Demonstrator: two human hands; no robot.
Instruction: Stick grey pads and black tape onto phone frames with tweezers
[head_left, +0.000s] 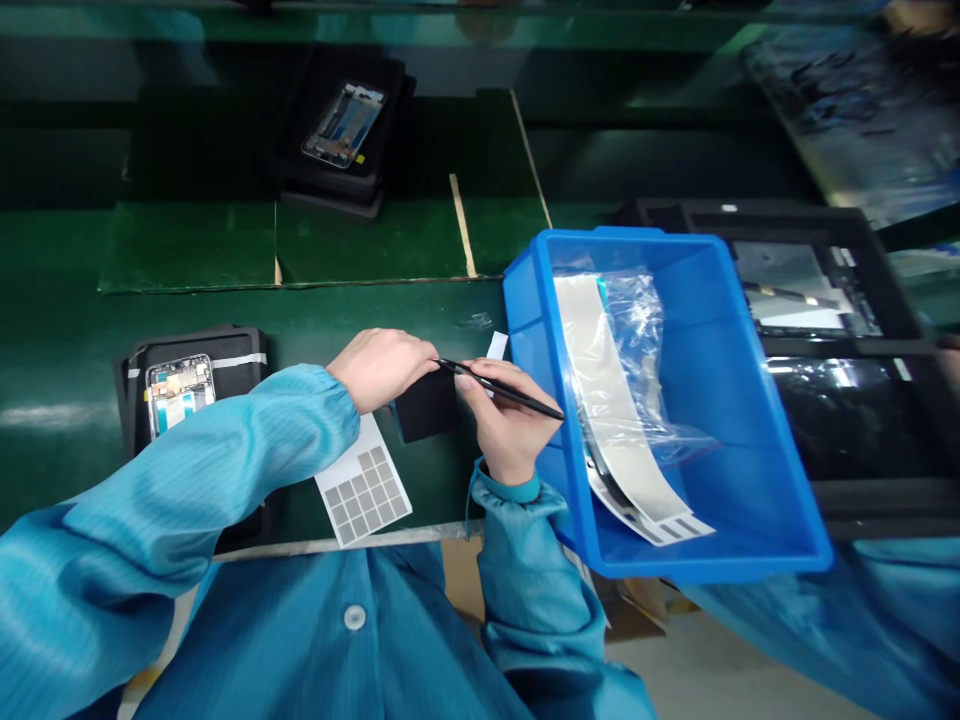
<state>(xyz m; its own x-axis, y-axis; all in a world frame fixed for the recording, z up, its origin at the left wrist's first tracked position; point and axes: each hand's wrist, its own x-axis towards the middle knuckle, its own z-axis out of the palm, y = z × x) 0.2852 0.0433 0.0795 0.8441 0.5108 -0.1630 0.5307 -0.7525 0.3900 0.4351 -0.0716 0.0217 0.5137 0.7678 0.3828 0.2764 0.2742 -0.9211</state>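
My right hand (514, 415) is closed around slim black tweezers (517, 395), whose tip points left. My left hand (386, 365) meets that tip with its fingers bent and pressed together; whatever they pinch is too small or hidden. Under both hands lies a dark flat block (426, 408), partly covered. A white sheet of grey square stickers (367, 497) rests on the green table below my left wrist. Just beyond my right fingers is a small white strip (497, 347).
At my right stands a blue bin (750, 400) with pale strips (611, 390) and clear plastic bags (637, 340). Phone frames lie on black trays, one at left (180, 388), another on a raised green board (345, 125). A black tray of screens (817, 420) and a co-worker's sleeve (847, 630) are far right.
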